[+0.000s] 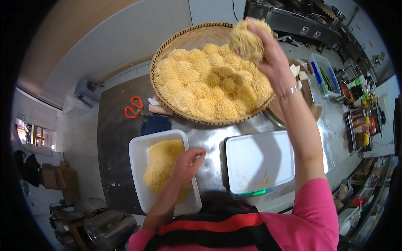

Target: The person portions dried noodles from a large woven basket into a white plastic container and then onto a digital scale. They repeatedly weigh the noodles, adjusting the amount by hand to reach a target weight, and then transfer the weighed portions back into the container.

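Observation:
My right hand (271, 53) holds a ball of yellow noodles (249, 39) above the far right part of a large round woven bamboo tray (204, 29). Many noodle nests (201, 91) are heaped in that tray. Over the right wall of a white plastic tub (135, 166) hangs my left hand (188, 163), its thumb and forefinger near each other; whether something small is between them I cannot tell. Yellow noodles (160, 169) lie in the tub. To its right, a digital scale (248, 196) carries a white platform or lid (257, 157) with a few noodle scraps on it.
Red-handled scissors (133, 108) and a dark blue cloth (156, 124) lie left of the bamboo tray. At right are a round wooden chopping board (311, 100) with white pieces, a clear bin (325, 77) with green vegetables, and a rack of condiment jars (361, 131). A stool (86, 89) stands at left.

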